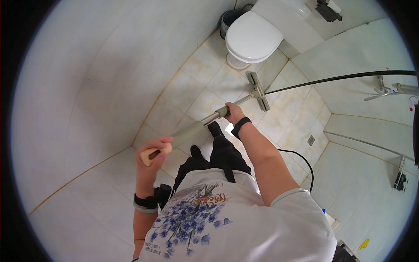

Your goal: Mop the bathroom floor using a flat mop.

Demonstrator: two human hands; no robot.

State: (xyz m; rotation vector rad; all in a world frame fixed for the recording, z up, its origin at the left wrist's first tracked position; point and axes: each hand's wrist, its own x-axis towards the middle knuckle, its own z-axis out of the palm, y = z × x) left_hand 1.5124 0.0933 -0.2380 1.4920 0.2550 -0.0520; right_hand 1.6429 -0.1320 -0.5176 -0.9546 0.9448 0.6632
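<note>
A mop [187,133] with a grey-green and metal handle slants across the view in front of my body. My left hand [151,160] is closed around its handle end, by the beige hanging loop [148,156]. Further down the shaft, my right hand [234,113] grips a green sleeve near the bare metal section. The wide, narrow mop head [259,91] is over the tiled floor [209,95], just in front of the toilet [253,37]; whether it presses on the tiles cannot be told. The toilet's white lid is down.
A dark bin [229,23] stands left of the toilet, by the wall. A black rail [340,77] runs from near the mop head to the right edge. A floor drain [311,140] lies at right, with a shower fitting [379,93] above. My feet [214,129] are below the shaft.
</note>
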